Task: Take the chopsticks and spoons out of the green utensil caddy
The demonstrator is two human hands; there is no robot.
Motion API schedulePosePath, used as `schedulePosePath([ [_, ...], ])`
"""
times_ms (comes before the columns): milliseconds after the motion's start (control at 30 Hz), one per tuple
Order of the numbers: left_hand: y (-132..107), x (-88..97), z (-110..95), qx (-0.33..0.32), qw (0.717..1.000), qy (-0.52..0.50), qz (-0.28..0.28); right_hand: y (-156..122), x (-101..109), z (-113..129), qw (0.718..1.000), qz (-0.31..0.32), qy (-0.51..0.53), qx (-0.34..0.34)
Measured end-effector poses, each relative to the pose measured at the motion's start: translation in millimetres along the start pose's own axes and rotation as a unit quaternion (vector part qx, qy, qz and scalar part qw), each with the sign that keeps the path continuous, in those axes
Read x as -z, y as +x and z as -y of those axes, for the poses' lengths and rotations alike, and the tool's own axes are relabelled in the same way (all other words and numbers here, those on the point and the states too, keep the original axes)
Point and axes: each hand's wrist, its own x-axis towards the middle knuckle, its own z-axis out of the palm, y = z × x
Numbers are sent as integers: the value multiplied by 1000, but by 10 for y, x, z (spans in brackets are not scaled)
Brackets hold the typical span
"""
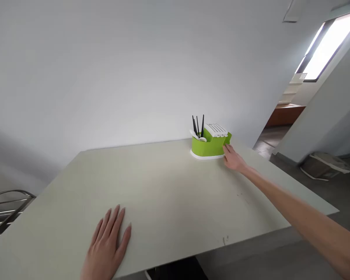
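Observation:
A green cutlery holder (207, 147) with a white base stands at the far right of the table, near the wall. Black chopsticks (202, 126) and a white spoon (194, 134) stick up from its left compartment. White slotted pieces (216, 129) cover the top of its right part. My right hand (232, 158) is at the holder's right front corner, its fingers closed against the green side; the far side of the grip is hidden. My left hand (106, 247) lies flat on the table near the front edge, fingers stretched, holding nothing.
The pale table (151, 194) reaches back to a white wall (128, 77). A metal rack (8, 212) stands beyond its left edge. On the floor at the right is a box-like bin (323, 165). A dark object (181, 270) shows below the front edge.

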Motion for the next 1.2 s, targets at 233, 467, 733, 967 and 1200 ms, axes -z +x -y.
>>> schedulePosePath([
  [233,-20,27,-50,-17,999,17,-30,-140,-152,108,996,-71,7,47],
  [467,-23,79,-74,-44,996,37,-65,-457,-227,697,992,-108,8,65],
  [733,-23,49,-58,-47,995,43,-75,-955,-273,1474,986,-138,44,84],
  [967,-19,76,-76,-44,995,56,-68,-1338,-321,1959,963,-216,96,127],
  [1200,-36,99,-92,-36,996,46,-63,-1575,-289,2193,963,-204,119,131],
])
